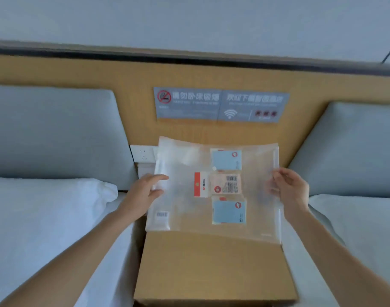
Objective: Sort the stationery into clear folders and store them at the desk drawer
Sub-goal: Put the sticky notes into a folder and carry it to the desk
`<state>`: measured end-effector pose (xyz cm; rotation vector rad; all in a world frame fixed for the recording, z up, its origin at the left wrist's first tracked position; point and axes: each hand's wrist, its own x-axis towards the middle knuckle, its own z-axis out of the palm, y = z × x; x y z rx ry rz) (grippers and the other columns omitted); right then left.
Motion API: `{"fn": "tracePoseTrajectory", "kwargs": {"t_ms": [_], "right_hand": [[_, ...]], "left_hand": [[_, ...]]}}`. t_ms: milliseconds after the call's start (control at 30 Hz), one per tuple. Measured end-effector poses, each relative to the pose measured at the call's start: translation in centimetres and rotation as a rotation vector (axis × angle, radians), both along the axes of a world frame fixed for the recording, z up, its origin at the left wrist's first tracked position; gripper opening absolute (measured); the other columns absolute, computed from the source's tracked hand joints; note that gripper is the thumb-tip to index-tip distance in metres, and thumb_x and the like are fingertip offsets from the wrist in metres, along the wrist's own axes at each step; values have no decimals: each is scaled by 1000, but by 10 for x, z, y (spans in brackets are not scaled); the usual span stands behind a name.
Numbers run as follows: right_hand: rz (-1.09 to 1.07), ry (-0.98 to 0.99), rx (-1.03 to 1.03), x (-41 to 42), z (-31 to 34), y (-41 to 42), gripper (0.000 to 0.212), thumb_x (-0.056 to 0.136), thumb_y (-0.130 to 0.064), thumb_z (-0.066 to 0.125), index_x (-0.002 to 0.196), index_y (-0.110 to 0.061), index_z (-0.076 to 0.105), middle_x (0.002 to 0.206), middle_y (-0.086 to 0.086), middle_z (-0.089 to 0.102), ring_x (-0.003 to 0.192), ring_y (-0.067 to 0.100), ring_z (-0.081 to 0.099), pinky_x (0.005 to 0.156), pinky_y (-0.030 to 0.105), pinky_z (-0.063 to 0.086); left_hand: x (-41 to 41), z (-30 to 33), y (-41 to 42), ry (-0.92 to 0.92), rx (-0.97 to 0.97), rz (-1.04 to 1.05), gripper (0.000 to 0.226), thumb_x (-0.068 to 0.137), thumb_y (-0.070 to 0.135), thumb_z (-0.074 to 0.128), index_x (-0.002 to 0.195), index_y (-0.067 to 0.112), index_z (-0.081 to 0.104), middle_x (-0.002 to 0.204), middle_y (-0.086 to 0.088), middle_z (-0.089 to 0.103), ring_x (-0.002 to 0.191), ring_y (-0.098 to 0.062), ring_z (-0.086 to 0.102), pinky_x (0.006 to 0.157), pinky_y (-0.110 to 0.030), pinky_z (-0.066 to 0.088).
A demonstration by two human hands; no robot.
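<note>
A clear folder (185, 209) lies across the far part of a wooden bedside desk top (211, 267). Inside it I see two blue sticky-note packs (226, 160) (229, 212), a beige pack with a barcode (226, 184) and a red-and-white label card (200, 184). My left hand (145, 191) pinches the folder's left edge between thumb and fingers. My right hand (287, 187) grips the folder's right edge with curled fingers. The folder's far end curls up against the headboard.
Wooden headboard (132, 107) carries a grey no-smoking and wifi sign (220, 105). A white wall socket (143, 155) sits behind the folder's left corner. Beds with white pillows (47, 209) (356, 218) and grey cushions flank the desk on both sides.
</note>
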<state>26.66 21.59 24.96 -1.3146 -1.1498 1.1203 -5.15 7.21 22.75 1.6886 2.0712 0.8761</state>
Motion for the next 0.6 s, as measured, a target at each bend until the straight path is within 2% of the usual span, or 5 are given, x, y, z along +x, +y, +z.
{"fn": "tracePoseTrajectory", "kwargs": {"t_ms": [133, 267, 300, 433, 600], "right_hand": [[-5, 61, 226, 10, 140, -2, 9, 93, -5, 56, 97, -9, 62, 73, 3, 62, 50, 2, 61, 51, 19, 53], [38, 172, 437, 24, 254, -20, 15, 94, -7, 54, 89, -16, 64, 62, -3, 65, 59, 14, 65, 56, 26, 56], [52, 195, 486, 27, 274, -23, 15, 95, -7, 53, 89, -15, 64, 62, -3, 66, 61, 16, 65, 58, 26, 56], [121, 229, 582, 20, 321, -36, 18, 96, -5, 49, 90, -16, 63, 67, -2, 68, 62, 16, 65, 59, 26, 56], [175, 212, 651, 13, 346, -47, 18, 95, -4, 50, 91, -14, 64, 69, 0, 69, 64, 18, 67, 59, 27, 56]], "left_hand": [[1, 131, 1, 19, 286, -68, 45, 86, 0, 63, 115, 34, 55, 88, 10, 50, 71, -7, 55, 68, -14, 41], [3, 231, -18, -25, 597, -71, 55, 87, 6, 62, 114, 52, 52, 89, 10, 57, 80, 2, 59, 74, -4, 41], [3, 246, -20, -44, 655, -66, 54, 87, 7, 62, 114, 52, 52, 89, 9, 60, 82, 0, 60, 75, -5, 42], [6, 267, -24, -87, 842, -30, 43, 87, -1, 61, 118, 29, 58, 91, 6, 59, 83, -11, 62, 78, -13, 49], [0, 279, -34, -99, 980, 25, 63, 88, -3, 59, 115, 54, 55, 94, 6, 59, 81, -8, 63, 74, -17, 51]]}}
